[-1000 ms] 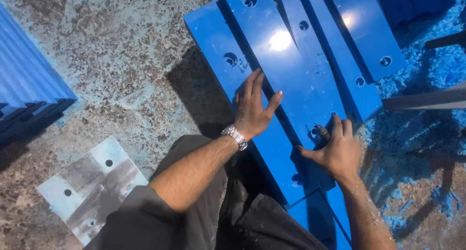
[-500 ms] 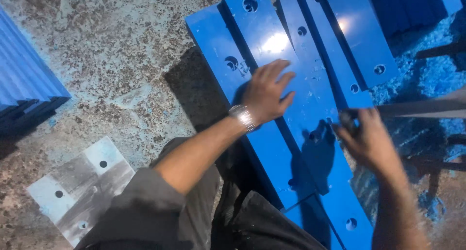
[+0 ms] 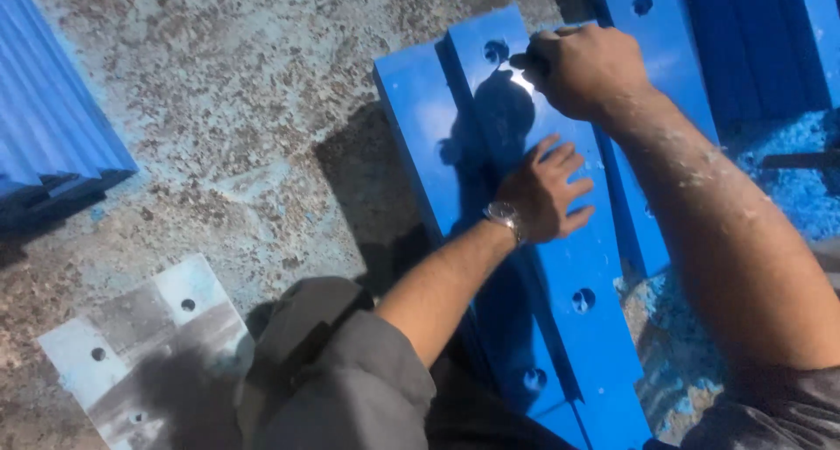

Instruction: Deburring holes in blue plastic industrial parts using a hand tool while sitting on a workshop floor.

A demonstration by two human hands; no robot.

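Note:
A long blue bar [image 3: 569, 266] with round holes lies on top of other blue bars on the stained floor. My left hand [image 3: 547, 192], with a wristwatch on it, presses flat on the middle of this bar, fingers spread. At the bar's far end my right hand [image 3: 588, 69] is closed in a fist beside a hole [image 3: 497, 50]. A small dark tool tip [image 3: 523, 61] shows between its fingers and touches the bar; the rest of the tool is hidden in the fist.
More blue bars [image 3: 656, 74] lie to the right, with blue shavings [image 3: 787, 144] and a dark rod [image 3: 801, 160] beyond them. A grey metal plate with holes [image 3: 131, 354] lies at the lower left. A blue ribbed stack [image 3: 44, 109] stands at the left. My knee [image 3: 332, 371] is at the bottom.
My right hand went out to the right, then came across to the bar's far end, now closed on a small tool. My left hand stayed flat on the bar. The camera moved closer.

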